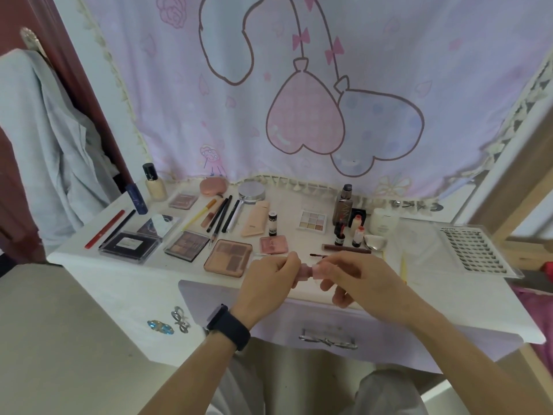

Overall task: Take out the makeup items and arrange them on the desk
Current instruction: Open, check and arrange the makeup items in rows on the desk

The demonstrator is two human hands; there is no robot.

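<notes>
So right now I've got both hands on a little pink tube (311, 271), held up just over the front edge of the desk (134, 283), pretty much dead centre and above the drawer handle (327, 341). Its long axis runs left to right across my view, roughly in line with the desk's front edge, one end in each hand. It looks like two pink blocks meeting in the middle, the left one a bit darker, but I honestly can't tell which end is the cap.

My left hand (269, 274), the one with the dark watch (229, 326) on the wrist, has its fingers curled round the left end. The right hand (353, 277) pinches the right end between thumb and upper fingers, and the lower fingers are loosely curled underneath.

Just behind my left hand is the peach palette (229, 257), with the small pink compact (273, 245) beside it. A brown stick (347, 249) lies flat behind my right hand, also pointing left to right. The lash tray (475, 253) is way off on the right.
</notes>
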